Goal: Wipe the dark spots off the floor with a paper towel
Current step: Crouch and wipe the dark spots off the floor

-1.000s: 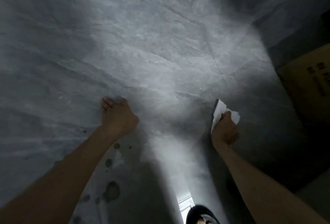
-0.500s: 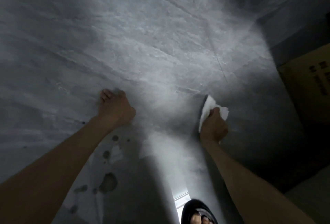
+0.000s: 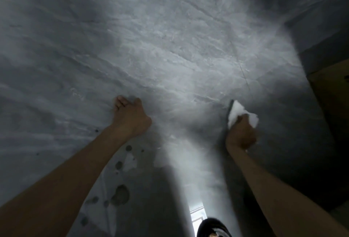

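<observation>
- Grey, marble-veined floor (image 3: 170, 51) filled nearly the whole view; a thin tile joint ran diagonally across its right part, and a bright strip of light lay along its near middle.
- Brown cardboard box (image 3: 332, 101) stood at the floor's right edge, in shadow; markings on it were too blurred to read.
- Left hand (image 3: 130, 118) was closed into an empty fist and pressed knuckles-down on the floor, left of centre, with the forearm extending back to the lower left corner.
- Right hand (image 3: 241, 134) was clenched around a crumpled white paper towel (image 3: 236, 112), well apart from the left hand; the towel protruded beyond the fingers and rested against the floor on the right side.
- Dark shoe (image 3: 213, 227) was partly visible at the near edge, just right of the light strip.
- Dark spots (image 3: 120, 195) lay scattered on the floor near the left forearm, between the fist and the near edge; the largest sat nearest the viewer, with smaller ones around it. The towel was well apart from them.
</observation>
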`<state>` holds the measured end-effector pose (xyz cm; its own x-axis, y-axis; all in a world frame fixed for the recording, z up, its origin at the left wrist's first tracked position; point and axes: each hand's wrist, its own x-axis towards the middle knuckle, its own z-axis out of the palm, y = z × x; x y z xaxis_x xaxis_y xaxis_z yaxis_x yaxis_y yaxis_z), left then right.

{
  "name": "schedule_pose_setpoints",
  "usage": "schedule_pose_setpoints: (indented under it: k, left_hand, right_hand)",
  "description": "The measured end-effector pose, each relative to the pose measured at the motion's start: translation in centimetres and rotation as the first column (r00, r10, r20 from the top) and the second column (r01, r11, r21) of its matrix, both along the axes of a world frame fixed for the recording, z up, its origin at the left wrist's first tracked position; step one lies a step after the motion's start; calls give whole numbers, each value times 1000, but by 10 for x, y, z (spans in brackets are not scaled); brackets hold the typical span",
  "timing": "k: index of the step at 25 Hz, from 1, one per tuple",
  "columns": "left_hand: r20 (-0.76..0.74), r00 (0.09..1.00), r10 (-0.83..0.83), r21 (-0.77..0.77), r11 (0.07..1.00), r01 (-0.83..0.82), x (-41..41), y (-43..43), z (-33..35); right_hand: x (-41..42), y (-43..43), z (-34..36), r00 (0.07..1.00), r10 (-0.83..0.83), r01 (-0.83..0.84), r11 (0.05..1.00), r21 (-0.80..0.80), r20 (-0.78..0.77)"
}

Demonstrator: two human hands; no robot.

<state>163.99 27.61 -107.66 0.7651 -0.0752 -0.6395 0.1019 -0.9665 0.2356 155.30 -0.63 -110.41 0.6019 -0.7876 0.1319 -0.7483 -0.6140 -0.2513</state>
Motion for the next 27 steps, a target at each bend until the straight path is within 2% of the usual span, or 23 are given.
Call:
schedule_pose_setpoints:
  k: [1,2,3,5,6,7,8,9,10,11,12,13,14,15,16,18,20,23,24,25,26,27]
  left_hand:
    - [-4,1000,0,-12,1000,0,0,1,0]
    - [3,1000,-6,-20,1000,6,-1,2,0]
    - [14,1000,-20,-22,1000,20,-1,5,0]
    - [28,999,-33,-28,999,33,3,11,-2]
    - [23,999,-26,-27,999,27,3,13,-3]
    - [19,999,-29,-20,999,29,3,12,-4]
    - [14,999,-36,-9,999,36,2,12,-4]
    - [3,999,-43,-2,999,43,2,10,-4]
    - [-5,999,-50,-4,999,50,2,8,-4]
    - [-7,999,-53,-8,999,52,2,9,-5]
    - [3,999,-43,-15,999,43,2,12,-5]
    - [14,999,-30,-36,999,30,3,14,-4]
    - [20,1000,-11,-74,997,13,4,15,0]
    - [21,999,30,-130,991,-27,3,19,6]
    - [35,997,70,-193,979,-62,1,26,12]
    - [110,981,158,-296,948,-120,-6,46,24]
    - [192,965,181,-341,934,-107,-12,77,36]
    - [353,916,192,-328,942,-71,-23,141,44]
    - [364,907,211,-312,945,-95,-30,160,42]
    - [360,908,214,-286,952,-111,-39,177,40]
    - [347,913,215,-258,958,-128,-47,193,36]
    - [335,919,208,-234,963,-133,-55,207,30]
  right_hand:
    - [-6,37,-6,982,188,-188,982,15,8]
    - [-19,72,-9,904,426,-427,904,-4,-12]
    - [-34,95,-13,769,636,-638,769,-41,-58]
    - [-37,82,-15,554,829,-832,553,-27,-80]
    - [-37,57,-16,555,826,-831,548,-94,-96]
    - [-34,26,-15,680,725,-733,666,-140,-111]
    - [-29,-1,-10,839,529,-542,831,-123,-124]
    - [-25,-22,-4,951,277,-290,953,-87,-135]
    - [-22,-34,-2,991,58,-63,997,-39,-117]
    - [-20,-34,-5,992,-92,93,996,-1,-86]
    - [-19,-22,-8,984,-154,157,987,28,-93]
    - [-18,-4,-10,994,-82,84,996,26,-76]
    - [-20,18,-11,994,110,-110,994,-14,-26]
    - [-24,46,-12,941,339,-338,939,-69,3]
    - [-31,82,-16,830,558,-555,826,-98,2]
    - [-36,160,-18,533,846,-846,534,14,-33]
    - [-21,207,-16,266,962,-961,270,54,-63]
    - [10,192,-14,-70,987,-992,-54,111,-146]
    - [26,180,-10,-119,975,-983,-88,164,-188]
    - [51,166,-5,-85,959,-983,-35,181,-271]
    - [78,158,2,45,931,-981,111,161,-362]
    - [99,158,10,271,893,-932,337,133,-360]
